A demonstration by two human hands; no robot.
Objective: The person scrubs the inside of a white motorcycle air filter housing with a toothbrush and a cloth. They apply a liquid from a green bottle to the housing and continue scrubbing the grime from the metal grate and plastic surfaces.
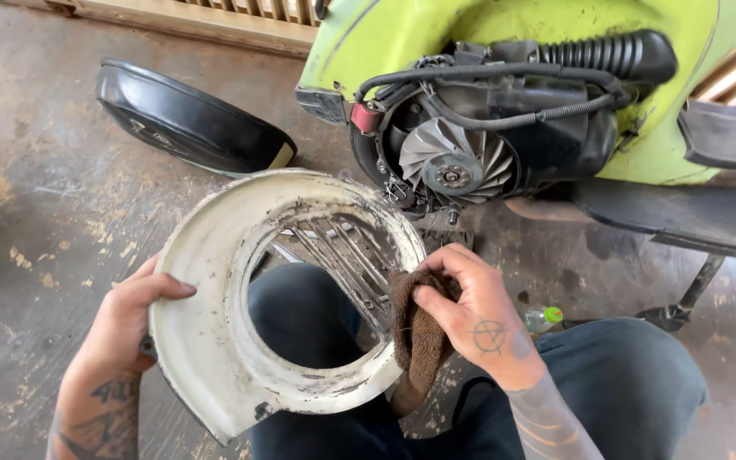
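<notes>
Between the two hands, over the person's lap: one round white fan cover (215, 341), sheet metal with a large centre opening and a slotted grille on the side away from the body, held tilted with its inner face up. Left hand (121, 328): clamped on the cover's outer rim, thumb lying across the inner face, fingers wrapped behind. Right hand (470, 311): closed around a wad of brown cloth (415, 328), pressing it against the cover's inner edge just below the grille. Condition of the cover: broad flat ring near the left hand looks mostly pale and fairly clean; dark grime remains around the grille slats, along the lip of the opening and at the lower edge near the cloth, so by appearance the wiping is partly done with the ribbed section and rim left. Beyond the right hand: a green scooter body (402, 34) with its engine exposed, silver finned flywheel fan (451, 162) uncovered, black hoses and a ribbed black duct (606, 53) above it. Beyond the left hand: a black curved side panel (185, 119) lying on the stained concrete floor (19, 196). Just right of the right hand: a small clear bottle with a green cap (544, 318) on the floor, near the dark trouser knee (632, 375).
</notes>
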